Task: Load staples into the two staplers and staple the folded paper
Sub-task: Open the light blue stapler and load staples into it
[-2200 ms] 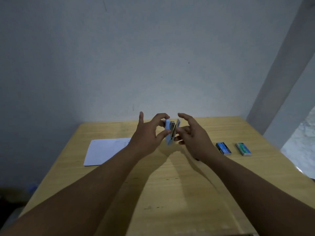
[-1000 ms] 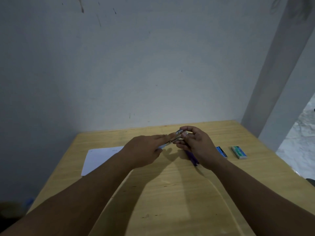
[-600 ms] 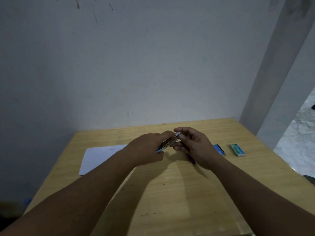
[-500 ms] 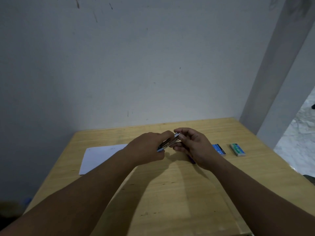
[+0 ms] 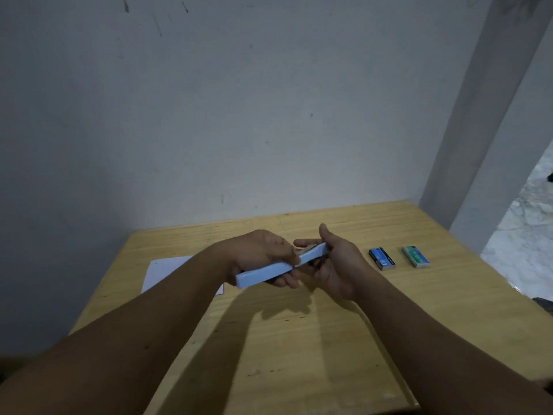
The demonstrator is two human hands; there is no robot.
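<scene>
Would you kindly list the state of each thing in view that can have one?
Light blue plastic stapler: held off the table, gripped at both ends.
Left hand: grips the stapler.
Right hand: holds its far end.
White paper sheet: flat on the table.
Blue staple box: closed.
Green staple box: closed.

Your 2 bare forearms reach forward from the lower corners and converge above the middle of the table. Your left hand shows its back to the camera, knuckles up, with the fingers curled underneath and the thumb on top, gripping the light blue stapler near its middle. Your right hand is turned palm toward the left, thumb pointing up and away, fingers curled around the far end of the stapler. Both wrists are roughly straight, and the 2 hands nearly touch.
</scene>
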